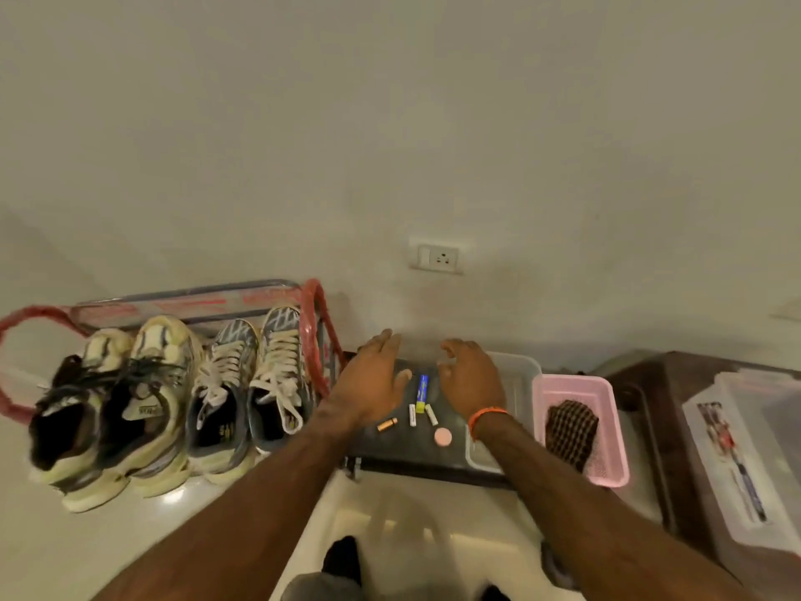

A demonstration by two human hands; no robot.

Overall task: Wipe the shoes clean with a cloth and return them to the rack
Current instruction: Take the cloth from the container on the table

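Both hands hover empty over a dark table (403,453), the left hand (376,383) with fingers straight, the right hand (470,379) loosely curled. Right of them, a checked cloth (570,431) lies in a pink basket (607,392). Left, four shoes (173,405) sit on the red rack (316,323) against the wall.

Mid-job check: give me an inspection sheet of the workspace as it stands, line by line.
Surface: dark low table, partly under both hands.
Job's things: four shoes on the red-framed rack: yellowed pair at left, grey laced pair beside it. Dark checked cloth lies in the pink basket.
Clutter: blue-yellow tube, two white batteries, gold battery, pink disc, clear tub.
Hands: left hand and right hand hover over the table, fingers relaxed, holding nothing.
Cables: nothing seen.
Surroundings: wall socket, lidded clear box at right.
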